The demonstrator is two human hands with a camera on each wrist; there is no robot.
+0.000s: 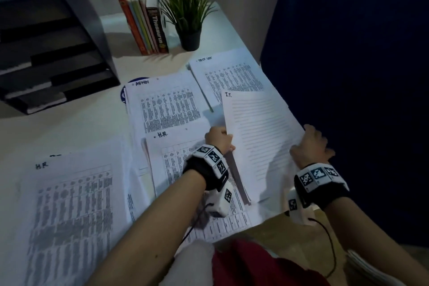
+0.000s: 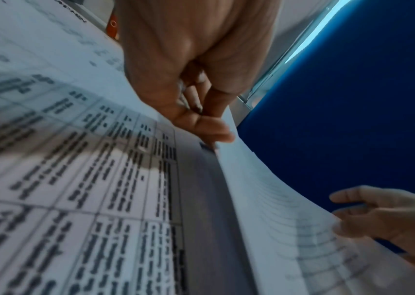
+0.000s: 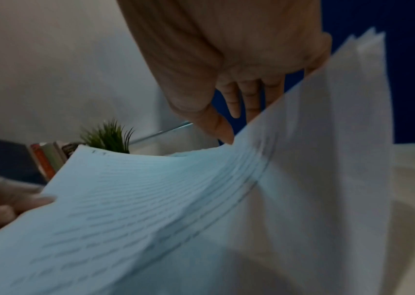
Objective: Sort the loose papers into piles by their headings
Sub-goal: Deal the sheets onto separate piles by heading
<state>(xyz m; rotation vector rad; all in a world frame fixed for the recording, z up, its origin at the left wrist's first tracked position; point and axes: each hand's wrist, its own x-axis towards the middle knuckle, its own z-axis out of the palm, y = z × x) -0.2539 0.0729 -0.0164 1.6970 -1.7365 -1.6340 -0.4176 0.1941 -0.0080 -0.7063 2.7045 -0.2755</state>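
Two hands: left hand [image 1: 219, 138] and right hand [image 1: 310, 144], each wearing one wrist unit. Five headed paper groups on the desk [image 1: 76, 121]: two headed "H.R." (near-left pile [image 1: 72, 193]; centre pile [image 1: 171, 155]), one "ADMIN" pile [image 1: 162, 100], one "TASK LIST" pile [image 1: 227, 72] at far right, and one "I.T." sheaf [image 1: 260, 132] at right. One potted plant [image 1: 185, 14]. One row of about six upright books [image 1: 144, 23]. One black tray rack [image 1: 53, 53] at far left.
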